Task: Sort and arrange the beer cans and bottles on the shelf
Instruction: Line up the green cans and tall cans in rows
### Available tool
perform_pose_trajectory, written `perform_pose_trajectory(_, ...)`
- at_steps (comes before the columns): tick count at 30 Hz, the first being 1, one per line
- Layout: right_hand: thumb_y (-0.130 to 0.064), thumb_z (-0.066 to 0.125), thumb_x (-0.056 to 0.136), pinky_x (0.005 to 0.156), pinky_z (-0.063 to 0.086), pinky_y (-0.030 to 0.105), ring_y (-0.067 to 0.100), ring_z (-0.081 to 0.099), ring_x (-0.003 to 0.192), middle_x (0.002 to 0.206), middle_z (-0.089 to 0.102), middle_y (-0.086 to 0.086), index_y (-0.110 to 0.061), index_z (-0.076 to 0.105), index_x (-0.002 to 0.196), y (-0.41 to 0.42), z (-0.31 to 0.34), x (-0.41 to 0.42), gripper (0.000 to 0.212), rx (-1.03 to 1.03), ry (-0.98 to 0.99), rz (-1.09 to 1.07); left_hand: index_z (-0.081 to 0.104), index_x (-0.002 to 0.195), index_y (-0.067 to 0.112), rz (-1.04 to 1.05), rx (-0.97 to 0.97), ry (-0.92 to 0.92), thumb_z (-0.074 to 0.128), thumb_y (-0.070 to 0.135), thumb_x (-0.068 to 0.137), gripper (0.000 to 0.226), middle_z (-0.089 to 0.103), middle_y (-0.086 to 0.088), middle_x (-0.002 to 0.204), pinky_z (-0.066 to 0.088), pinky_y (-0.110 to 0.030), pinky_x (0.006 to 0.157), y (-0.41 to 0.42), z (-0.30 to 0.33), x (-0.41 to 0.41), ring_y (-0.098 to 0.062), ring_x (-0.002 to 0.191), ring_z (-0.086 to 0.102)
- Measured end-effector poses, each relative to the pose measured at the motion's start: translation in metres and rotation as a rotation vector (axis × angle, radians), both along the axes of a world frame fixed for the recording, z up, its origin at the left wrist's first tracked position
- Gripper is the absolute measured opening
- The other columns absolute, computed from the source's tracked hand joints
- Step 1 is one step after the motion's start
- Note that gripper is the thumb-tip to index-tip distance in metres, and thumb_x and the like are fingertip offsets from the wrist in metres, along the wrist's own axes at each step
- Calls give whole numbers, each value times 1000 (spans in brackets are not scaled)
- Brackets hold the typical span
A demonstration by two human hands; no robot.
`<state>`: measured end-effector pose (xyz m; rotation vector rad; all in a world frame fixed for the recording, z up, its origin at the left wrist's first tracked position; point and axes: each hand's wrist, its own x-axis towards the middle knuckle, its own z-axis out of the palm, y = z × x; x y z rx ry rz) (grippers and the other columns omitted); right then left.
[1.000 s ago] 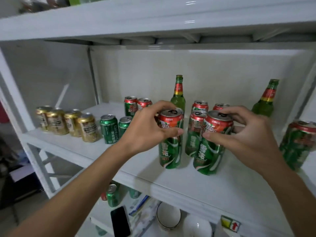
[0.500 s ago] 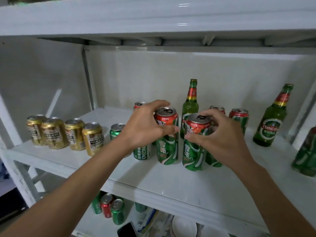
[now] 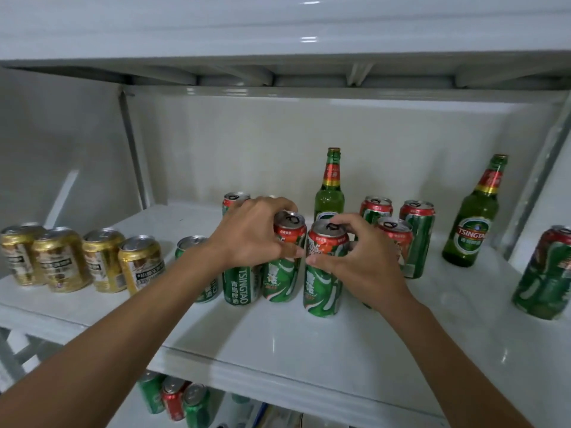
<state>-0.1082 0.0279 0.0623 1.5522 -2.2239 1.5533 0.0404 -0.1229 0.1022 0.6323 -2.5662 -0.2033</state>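
Two tall green-and-red cans stand side by side at the middle of the white shelf (image 3: 309, 344). My left hand (image 3: 253, 233) grips the left tall can (image 3: 282, 282) near its top. My right hand (image 3: 358, 257) grips the right tall can (image 3: 323, 288) the same way. Short green Tsingtao cans (image 3: 239, 285) stand just left of them, partly hidden by my left hand. More tall cans (image 3: 417, 230) stand behind on the right. Two green bottles stand at the back: one (image 3: 330, 193) in the middle, one (image 3: 472, 223) to the right. Several gold cans (image 3: 61, 261) line the left end.
Another tall green can (image 3: 547, 273) stands at the far right edge. The upper shelf (image 3: 278, 35) hangs low overhead. The lower shelf holds a few cans (image 3: 176, 396). Bare shelf surface lies in front of the held cans.
Both hands have carried their tall cans leftward along the shelf, closer to the short green cans. The two held cans stand nearer each other than before.
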Motion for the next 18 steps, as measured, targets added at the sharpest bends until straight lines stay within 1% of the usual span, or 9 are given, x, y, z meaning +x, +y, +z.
perform_pose_trajectory(2,-38,93,63,75,49,12,-11,61,91,106,67,-19,-28,59,128,-5,-2,3,73,6,-9,-14,59,127,35,11,-73,-49,74,74,62,78,72,14,118,42,-47,108,-8,-2,1,-14,108,67)
perform_pose_trajectory(3,-38,93,64,75,49,12,-10,62,91,106,68,-17,-28,59,127,-7,-3,4,72,9,-1,-25,58,130,35,7,-81,-67,74,74,63,79,72,15,120,40,-48,111,-11,-3,3,-14,110,66)
perform_pose_trajectory(5,-38,92,65,74,48,10,-9,62,91,106,69,-15,-27,59,125,-9,-4,6,69,14,24,-37,56,134,36,-14,-74,-82,73,74,65,80,72,15,123,37,-51,113,-15,-5,5,-14,115,65)
perform_pose_trajectory(6,-38,91,67,76,49,11,-7,63,92,106,69,-13,-27,59,124,-10,-4,8,67,18,35,-37,55,136,37,-22,-71,-87,71,74,66,81,71,15,125,37,-52,113,-18,-6,6,-14,117,65)
perform_pose_trajectory(9,-42,85,75,86,54,23,5,65,99,113,67,-8,-28,54,126,-11,-9,10,62,42,85,-24,50,140,36,-40,-51,-153,65,75,71,81,68,13,131,38,-56,110,-22,-5,5,-17,122,62)
perform_pose_trajectory(12,-50,74,86,96,54,37,9,62,112,125,61,-6,-29,45,138,-9,-16,9,63,90,115,66,44,142,34,-48,-84,-235,59,71,81,73,63,6,136,39,-57,108,-20,-4,0,-23,125,57)
perform_pose_trajectory(15,-48,69,92,104,51,39,8,55,124,139,50,-6,-31,35,148,0,-16,8,68,143,84,139,36,148,34,-57,-105,-287,55,69,88,73,53,3,145,37,-57,111,-20,-4,-4,-25,133,51)
perform_pose_trajectory(18,-48,67,94,117,41,37,7,42,141,158,35,-11,-38,19,158,17,-13,8,81,176,50,170,24,156,36,-57,-106,-355,46,80,84,87,40,2,158,34,-55,116,-21,-1,-2,-25,144,41)
